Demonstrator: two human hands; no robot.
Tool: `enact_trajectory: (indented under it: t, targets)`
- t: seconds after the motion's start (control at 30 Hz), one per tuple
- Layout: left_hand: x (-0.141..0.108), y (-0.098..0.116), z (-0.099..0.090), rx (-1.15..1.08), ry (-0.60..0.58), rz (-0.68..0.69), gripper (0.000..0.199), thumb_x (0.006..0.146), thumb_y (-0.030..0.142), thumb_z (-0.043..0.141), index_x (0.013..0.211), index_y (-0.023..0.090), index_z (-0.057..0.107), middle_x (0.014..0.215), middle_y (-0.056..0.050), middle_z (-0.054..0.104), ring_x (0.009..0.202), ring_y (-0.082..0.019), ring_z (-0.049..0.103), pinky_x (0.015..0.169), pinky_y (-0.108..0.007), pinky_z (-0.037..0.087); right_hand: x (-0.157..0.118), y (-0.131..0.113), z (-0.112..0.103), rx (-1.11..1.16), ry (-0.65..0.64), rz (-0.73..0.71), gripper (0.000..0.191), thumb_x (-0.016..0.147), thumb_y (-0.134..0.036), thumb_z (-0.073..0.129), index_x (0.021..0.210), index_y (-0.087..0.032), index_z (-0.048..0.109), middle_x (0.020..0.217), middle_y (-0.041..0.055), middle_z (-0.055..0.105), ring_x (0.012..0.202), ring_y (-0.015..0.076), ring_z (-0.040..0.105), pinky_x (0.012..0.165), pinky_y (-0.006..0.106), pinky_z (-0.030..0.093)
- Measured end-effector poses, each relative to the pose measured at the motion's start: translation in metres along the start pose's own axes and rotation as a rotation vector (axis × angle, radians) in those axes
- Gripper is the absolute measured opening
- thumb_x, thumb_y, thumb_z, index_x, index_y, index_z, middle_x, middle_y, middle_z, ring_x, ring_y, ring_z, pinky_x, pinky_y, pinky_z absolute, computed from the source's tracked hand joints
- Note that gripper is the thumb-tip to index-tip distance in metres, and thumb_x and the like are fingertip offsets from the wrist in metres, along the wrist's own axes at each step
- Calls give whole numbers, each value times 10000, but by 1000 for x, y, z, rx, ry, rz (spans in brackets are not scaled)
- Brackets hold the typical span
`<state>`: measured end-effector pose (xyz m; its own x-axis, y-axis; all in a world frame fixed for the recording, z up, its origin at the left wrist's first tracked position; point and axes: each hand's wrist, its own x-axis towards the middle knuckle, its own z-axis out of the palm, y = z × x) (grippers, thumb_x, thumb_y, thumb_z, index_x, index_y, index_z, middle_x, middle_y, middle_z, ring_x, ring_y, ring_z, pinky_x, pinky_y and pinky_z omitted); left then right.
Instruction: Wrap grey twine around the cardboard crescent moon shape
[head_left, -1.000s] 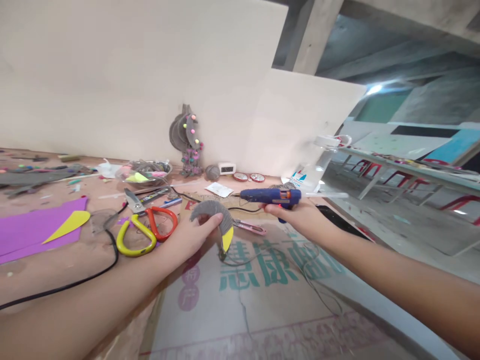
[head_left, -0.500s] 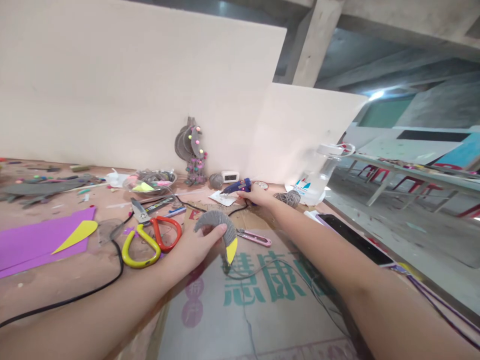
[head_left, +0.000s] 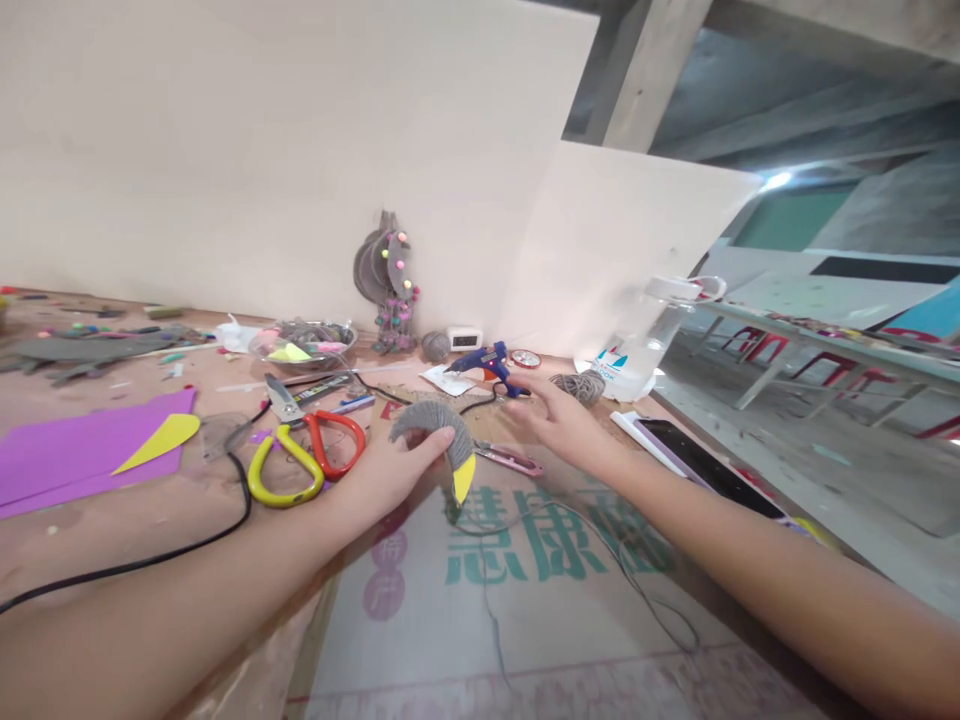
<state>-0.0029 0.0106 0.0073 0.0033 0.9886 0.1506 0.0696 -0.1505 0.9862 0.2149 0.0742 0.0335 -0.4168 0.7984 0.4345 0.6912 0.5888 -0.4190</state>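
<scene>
My left hand (head_left: 401,465) pinches a yellow crescent (head_left: 464,480) mostly wound with grey yarn (head_left: 435,420); its yellow tip shows bare at the lower right. Loose grey yarn trails from it across the cardboard (head_left: 420,640). With fingers spread and holding nothing, my right hand (head_left: 559,425) hovers just in front of a blue glue gun (head_left: 487,360). The glue gun lies with its nozzle over a small white sheet (head_left: 448,380). Between my hands rests a pink-handled cutter (head_left: 510,459).
Scissors (head_left: 300,455) with yellow and red handles lie left, near purple sheets (head_left: 90,450) and a black cord. Behind are a bowl of yarn (head_left: 307,343), a grey hanging ornament (head_left: 386,275) and a white clock (head_left: 465,339). A water bottle (head_left: 645,345) and phone (head_left: 705,465) are right.
My right hand has let go of the glue gun and drawn back toward me, its fingers opening. The glue gun stays lying at the back. My left hand still holds the crescent.
</scene>
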Motion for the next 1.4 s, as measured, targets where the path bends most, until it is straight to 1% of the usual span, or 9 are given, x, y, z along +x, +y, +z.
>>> enact_trajectory:
  t: [0.1, 0.17, 0.27, 0.47, 0.67, 0.83, 1.07, 1.2, 1.4]
  targets:
    - [0, 0, -1, 43, 19, 18, 185, 733, 355, 591, 700, 177, 629, 638, -1, 659, 671, -168, 599, 668, -258, 437, -28, -30, -7, 21, -312, 0, 366, 851, -482, 442, 838, -202, 677, 805, 37, 681, 764, 187, 610, 717, 298, 445]
    - [1, 0, -1, 53, 26, 32, 198, 732, 366, 589, 705, 173, 627, 650, -4, 662, 664, -166, 595, 662, -261, 438, -40, -48, -6, 3, -403, -75, 344, 801, -511, 518, 859, -202, 658, 801, 33, 656, 745, 174, 584, 689, 283, 425]
    - [2, -1, -1, 61, 42, 56, 204, 730, 368, 588, 727, 169, 628, 694, -8, 672, 669, -161, 591, 657, -261, 440, -51, -64, 5, -33, -390, -198, 386, 686, -522, 651, 882, -191, 621, 861, 43, 620, 806, 184, 545, 694, 282, 406]
    - [3, -4, -2, 148, -12, 77, 201, 758, 360, 551, 775, 168, 609, 764, -19, 672, 736, -172, 605, 696, -267, 454, -55, -63, 21, 59, -341, -291, 201, 905, -257, 437, 828, -183, 608, 840, 22, 648, 802, 133, 550, 771, 262, 387]
    - [-2, -5, 0, 297, -153, 143, 242, 761, 390, 530, 840, 187, 634, 850, -35, 698, 822, -214, 625, 747, -299, 462, -50, -58, 16, 125, -178, -183, 200, 899, -268, 434, 880, -192, 618, 787, 13, 655, 715, 121, 574, 665, 231, 415]
    - [-3, 2, 0, 258, -117, 50, 210, 766, 366, 524, 804, 189, 631, 762, -16, 692, 737, -193, 626, 700, -275, 462, -47, -51, 11, 240, -20, -19, 157, 856, -279, 499, 830, -184, 623, 748, 6, 662, 680, 122, 594, 607, 217, 439]
    - [-4, 12, -3, 211, -54, -4, 187, 756, 353, 543, 705, 183, 603, 664, 0, 638, 663, -165, 578, 685, -279, 452, -40, -34, 18, 114, -146, 46, 159, 823, -277, 527, 769, -188, 648, 740, 17, 638, 695, 143, 563, 640, 262, 426]
    - [-3, 9, -2, 166, -62, -7, 185, 750, 352, 556, 749, 179, 621, 679, -13, 645, 676, -172, 582, 692, -284, 463, -35, -29, 16, 112, -56, 70, 172, 803, -262, 546, 939, -192, 626, 892, 44, 624, 773, 158, 544, 661, 279, 422]
    - [-3, 9, -2, 157, -41, 2, 162, 740, 334, 573, 767, 186, 636, 609, -2, 632, 658, -179, 591, 663, -272, 472, -41, -49, 3, 606, -85, 203, 180, 849, -323, 481, 991, -214, 465, 1082, 50, 550, 509, 53, 461, 488, 232, 418]
